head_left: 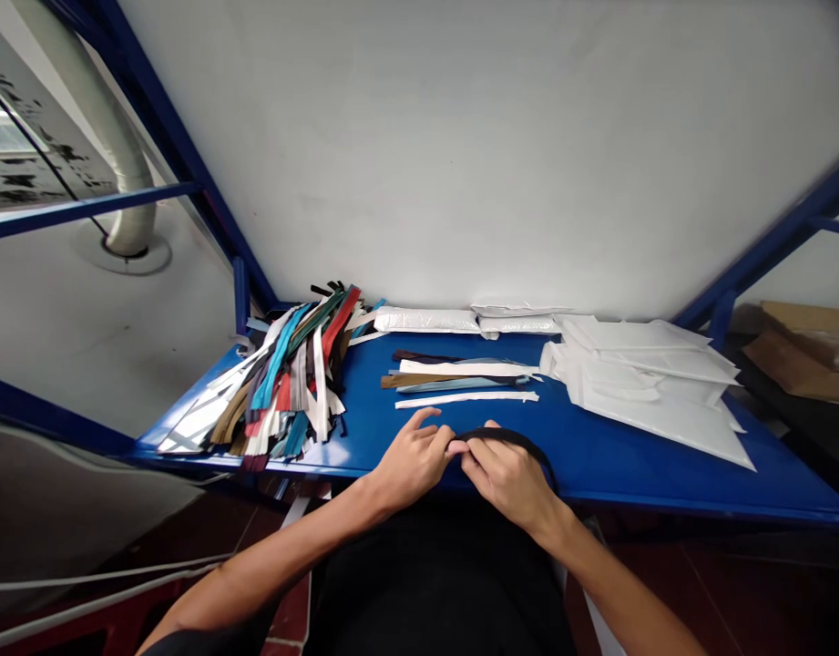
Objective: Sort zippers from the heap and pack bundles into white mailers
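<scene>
A black zipper (pixel 537 450) is pinched between my two hands above the front edge of the blue table (pixel 364 437). My left hand (pixel 416 458) grips its end with thumb and fingers, and the left index finger sticks out. Right beside it, my right hand (pixel 506 476) is closed on the same zipper, whose free length curves over and down past the wrist. Just beyond my hands, several zippers lie side by side, among them a white zipper (pixel 466 399) and a brown zipper (pixel 425 381). To the left spreads a pile of zippers (pixel 292 364) in many colours.
White plastic bags (pixel 651 360) are heaped on the right of the table. Filled white packets (pixel 425 320) lie along the grey back wall (pixel 460 164). Blue frame posts (pixel 187 137) rise at both sides. A brown cardboard box (pixel 802 364) stands at the far right.
</scene>
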A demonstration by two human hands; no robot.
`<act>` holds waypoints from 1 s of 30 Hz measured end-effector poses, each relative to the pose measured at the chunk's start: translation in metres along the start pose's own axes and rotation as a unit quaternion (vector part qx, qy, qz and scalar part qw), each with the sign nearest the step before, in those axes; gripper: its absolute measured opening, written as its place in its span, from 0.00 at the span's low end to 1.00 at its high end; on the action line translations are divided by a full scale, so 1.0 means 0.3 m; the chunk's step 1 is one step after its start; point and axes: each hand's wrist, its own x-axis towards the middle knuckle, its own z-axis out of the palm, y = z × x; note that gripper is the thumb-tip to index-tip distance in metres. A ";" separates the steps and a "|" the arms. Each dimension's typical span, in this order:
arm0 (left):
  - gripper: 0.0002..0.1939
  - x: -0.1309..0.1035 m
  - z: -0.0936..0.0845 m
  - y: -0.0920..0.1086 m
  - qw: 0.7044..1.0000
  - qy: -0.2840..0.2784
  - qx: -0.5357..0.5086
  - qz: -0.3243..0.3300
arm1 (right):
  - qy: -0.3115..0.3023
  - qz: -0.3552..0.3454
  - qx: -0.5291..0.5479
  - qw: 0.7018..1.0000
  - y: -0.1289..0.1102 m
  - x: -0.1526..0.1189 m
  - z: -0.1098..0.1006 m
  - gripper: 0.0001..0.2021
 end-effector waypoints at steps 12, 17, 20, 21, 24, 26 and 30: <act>0.29 0.016 -0.095 0.013 0.903 -0.107 -0.368 -0.193 | 0.045 -0.063 -0.011 0.997 0.001 -0.005 -0.025 0.11; 0.29 0.007 -0.068 -0.003 0.949 -0.075 -0.286 -0.114 | 0.033 -0.066 0.013 0.997 0.006 0.003 -0.015 0.13; 0.27 0.006 -0.065 -0.033 0.984 -0.020 -0.173 -0.030 | 0.059 -0.071 0.027 0.995 0.039 0.013 -0.031 0.13; 0.27 0.005 -0.075 -0.049 0.990 0.002 -0.143 -0.012 | 0.080 -0.056 0.038 0.994 0.060 0.013 -0.044 0.13; 0.25 -0.006 -0.141 -0.115 0.996 0.025 -0.091 0.000 | 0.160 0.039 0.042 0.985 0.146 0.000 -0.093 0.12; 0.23 -0.019 -0.204 -0.167 0.997 -0.013 -0.082 -0.007 | 0.200 0.102 0.015 0.974 0.198 -0.016 -0.118 0.10; 0.24 -0.040 -0.298 -0.250 0.989 -0.117 -0.073 -0.055 | 0.212 0.214 0.059 0.952 0.227 -0.032 -0.114 0.09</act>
